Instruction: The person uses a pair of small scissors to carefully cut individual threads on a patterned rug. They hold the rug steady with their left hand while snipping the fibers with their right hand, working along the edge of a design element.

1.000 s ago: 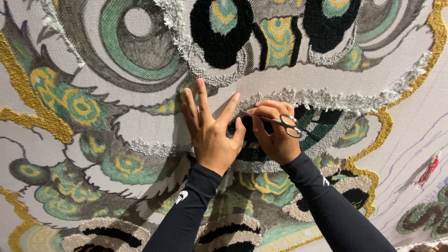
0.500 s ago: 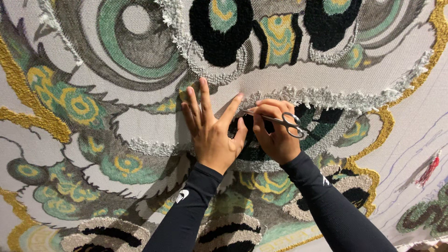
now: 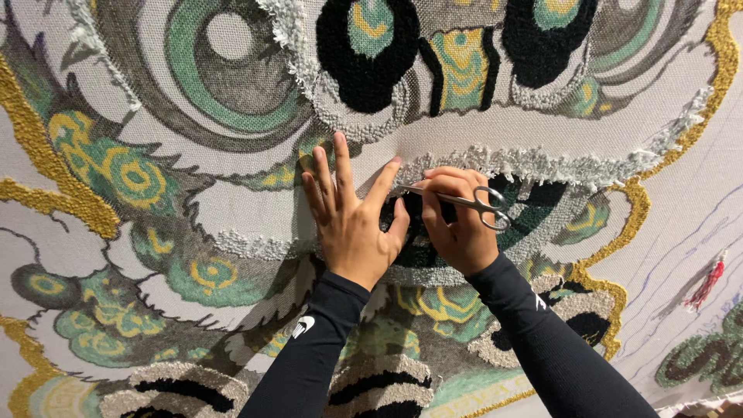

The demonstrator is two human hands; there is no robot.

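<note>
Right hand (image 3: pixel 458 224) grips scissors (image 3: pixel 464 203) (left hand (image 3: pixel 352 224) flat) on tufted rug (image 3: pixel 232 209).

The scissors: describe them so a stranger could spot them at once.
Start from the big tufted rug with green, gold and black patterns that fills the view. Near its middle two hands lie flat side by side; the scissors are in the right hand. They are small, silver metal, the only shiny thing among the yarn.

left hand (image 3: pixel 352 224) flat on tufted rug (image 3: pixel 232 224); right hand (image 3: pixel 458 224) holds scissors (image 3: pixel 464 203).
</note>
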